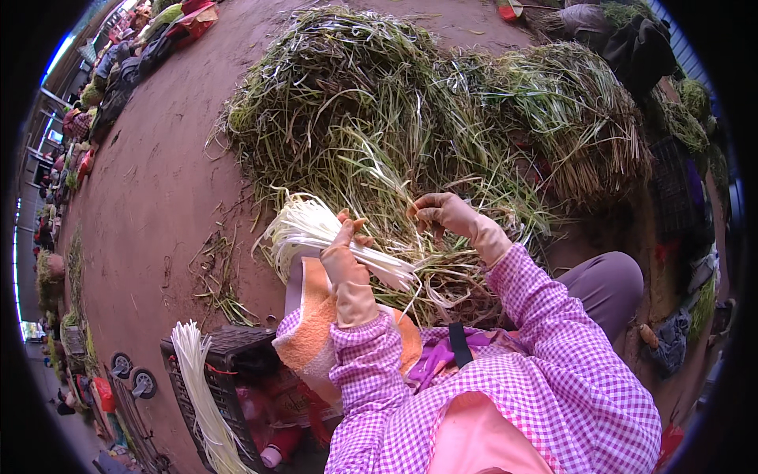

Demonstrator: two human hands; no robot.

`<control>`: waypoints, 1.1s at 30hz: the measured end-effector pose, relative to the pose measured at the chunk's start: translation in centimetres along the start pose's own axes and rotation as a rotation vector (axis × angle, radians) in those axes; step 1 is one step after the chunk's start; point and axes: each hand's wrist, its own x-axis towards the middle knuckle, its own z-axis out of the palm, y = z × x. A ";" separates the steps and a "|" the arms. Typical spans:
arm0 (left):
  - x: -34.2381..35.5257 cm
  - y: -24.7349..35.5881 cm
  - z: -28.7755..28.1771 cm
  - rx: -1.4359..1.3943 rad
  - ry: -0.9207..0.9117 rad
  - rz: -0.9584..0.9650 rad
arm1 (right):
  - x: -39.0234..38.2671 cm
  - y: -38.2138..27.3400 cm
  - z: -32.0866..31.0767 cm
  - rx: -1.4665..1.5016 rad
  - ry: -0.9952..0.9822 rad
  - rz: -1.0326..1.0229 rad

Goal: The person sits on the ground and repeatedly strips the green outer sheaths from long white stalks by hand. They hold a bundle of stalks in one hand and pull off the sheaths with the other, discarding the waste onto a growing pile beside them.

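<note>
My left hand (347, 241), in what looks like a tan glove, is wrapped round a thick bunch of long white chive-like stalks (300, 225). The bunch lies slanted above my lap, over an orange and white towel (312, 336). To its right, my right hand (446, 215) has its fingers pinched together on a few green-and-white stalks (379, 162), whose leafy ends fan out toward the upper left. Just beyond both hands rises a large heap of uncleaned green stalks (339, 103), with dry, brownish leaves mixed in.
At my left, another white bunch (197, 379) rests across a black plastic crate (225, 395) with red things inside. Leaf scraps (225, 276) litter the brown floor. A wheeled cart (142, 383) stands farther left. Dark crates (671, 186) line the right side.
</note>
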 end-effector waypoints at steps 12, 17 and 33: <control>0.1 -3.1 0.0 0.270 -0.079 -0.062 | -5.0 0.1 1.7 -0.222 -0.231 -0.054; 0.6 -3.5 -0.7 0.429 -0.146 -0.001 | -4.2 -1.1 4.4 -0.273 0.019 -0.068; 1.4 -2.3 -0.4 0.098 -0.081 0.026 | -5.5 4.2 -8.4 -0.849 0.882 0.302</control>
